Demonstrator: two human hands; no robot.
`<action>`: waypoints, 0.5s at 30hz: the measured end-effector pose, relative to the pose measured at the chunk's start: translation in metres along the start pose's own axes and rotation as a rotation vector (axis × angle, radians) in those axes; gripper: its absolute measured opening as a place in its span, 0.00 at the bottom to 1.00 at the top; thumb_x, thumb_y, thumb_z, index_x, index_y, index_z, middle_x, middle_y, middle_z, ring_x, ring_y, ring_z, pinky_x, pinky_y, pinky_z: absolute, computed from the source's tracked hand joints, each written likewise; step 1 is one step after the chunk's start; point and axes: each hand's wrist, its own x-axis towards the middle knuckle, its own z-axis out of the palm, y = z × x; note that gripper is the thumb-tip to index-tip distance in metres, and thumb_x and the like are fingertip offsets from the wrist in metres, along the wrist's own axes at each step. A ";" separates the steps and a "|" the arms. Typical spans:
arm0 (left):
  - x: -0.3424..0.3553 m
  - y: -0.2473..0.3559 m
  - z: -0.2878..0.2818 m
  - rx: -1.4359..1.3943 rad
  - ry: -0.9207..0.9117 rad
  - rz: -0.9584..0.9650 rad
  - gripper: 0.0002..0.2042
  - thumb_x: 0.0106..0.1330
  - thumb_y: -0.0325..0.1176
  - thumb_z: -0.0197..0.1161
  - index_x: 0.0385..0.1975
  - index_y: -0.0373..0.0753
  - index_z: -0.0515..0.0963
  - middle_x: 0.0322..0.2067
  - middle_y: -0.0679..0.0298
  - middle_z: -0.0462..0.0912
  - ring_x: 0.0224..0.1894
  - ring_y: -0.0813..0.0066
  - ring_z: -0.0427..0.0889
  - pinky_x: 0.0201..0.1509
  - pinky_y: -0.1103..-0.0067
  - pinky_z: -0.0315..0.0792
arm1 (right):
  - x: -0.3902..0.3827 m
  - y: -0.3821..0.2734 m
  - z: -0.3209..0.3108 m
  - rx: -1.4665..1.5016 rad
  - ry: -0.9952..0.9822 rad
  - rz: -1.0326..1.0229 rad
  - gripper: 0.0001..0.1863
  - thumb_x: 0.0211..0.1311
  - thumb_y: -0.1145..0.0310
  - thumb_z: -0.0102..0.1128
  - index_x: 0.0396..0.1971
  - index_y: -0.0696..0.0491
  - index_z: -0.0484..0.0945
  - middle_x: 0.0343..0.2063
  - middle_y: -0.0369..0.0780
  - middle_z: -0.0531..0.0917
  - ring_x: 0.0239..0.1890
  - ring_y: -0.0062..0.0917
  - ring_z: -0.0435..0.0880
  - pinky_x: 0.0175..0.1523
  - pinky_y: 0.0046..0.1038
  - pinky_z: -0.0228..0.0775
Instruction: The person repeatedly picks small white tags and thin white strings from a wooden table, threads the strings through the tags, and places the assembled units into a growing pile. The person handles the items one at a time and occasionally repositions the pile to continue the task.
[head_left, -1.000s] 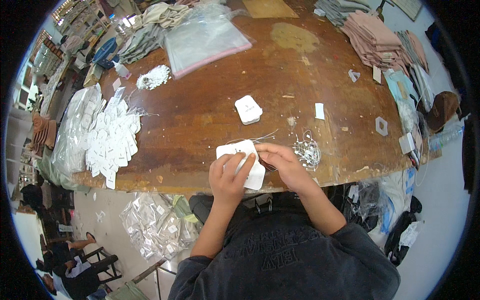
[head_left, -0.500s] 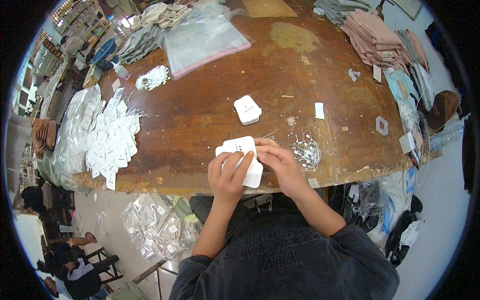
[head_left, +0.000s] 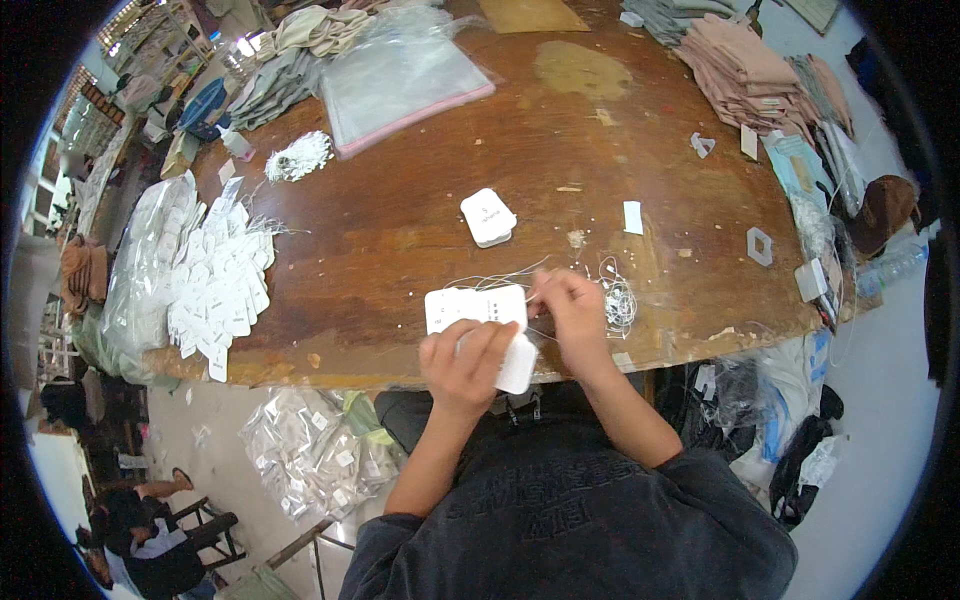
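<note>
My left hand (head_left: pixel 463 362) is closed around several white hang tags (head_left: pixel 461 303) with rounded corners, fanned out near the table's front edge. At the right edge of these tags my right hand (head_left: pixel 578 318) is closed in a pinch on a thin white string (head_left: pixel 533 297). More white strings stretch leftward behind the tags. Just right of my right hand lies a tangle of white tag strings (head_left: pixel 620 303) with small plastic ends. Beyond my hands sits a short stack of white tags (head_left: pixel 488 219). My fingers hide part of the held tags.
A large heap of white tags (head_left: pixel 218 280) lies at the left beside plastic bags (head_left: pixel 143 260). Clear plastic sheets (head_left: pixel 400 90) and folded pink cloth (head_left: pixel 745 70) lie farther back on the wooden table (head_left: pixel 390 220). A bundle of white strings (head_left: pixel 300 156) is at the far left.
My right hand has drawn back slightly from the tags, and its fingers now pinch a string. The held tags have tilted and spread. More string shows behind them.
</note>
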 end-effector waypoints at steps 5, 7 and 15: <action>0.001 -0.018 -0.003 -0.691 -0.088 -0.790 0.10 0.54 0.24 0.65 0.37 0.31 0.80 0.30 0.59 0.82 0.34 0.71 0.81 0.41 0.78 0.72 | 0.022 -0.016 -0.044 -0.412 0.278 -0.180 0.12 0.65 0.65 0.60 0.26 0.58 0.78 0.24 0.39 0.81 0.26 0.22 0.79 0.35 0.24 0.70; 0.000 -0.025 -0.002 -0.746 -0.071 -0.942 0.09 0.56 0.25 0.65 0.37 0.31 0.80 0.31 0.61 0.82 0.35 0.75 0.80 0.41 0.78 0.72 | 0.024 -0.020 -0.058 -0.726 0.300 -0.250 0.09 0.62 0.66 0.61 0.29 0.57 0.79 0.27 0.45 0.83 0.29 0.33 0.82 0.39 0.31 0.72; -0.002 -0.036 -0.012 -0.937 0.213 -1.182 0.13 0.65 0.28 0.61 0.46 0.28 0.76 0.39 0.59 0.82 0.39 0.75 0.81 0.44 0.78 0.75 | 0.007 -0.009 -0.059 -1.506 -0.016 -0.438 0.06 0.53 0.74 0.61 0.32 0.57 0.79 0.31 0.46 0.81 0.39 0.41 0.79 0.42 0.37 0.71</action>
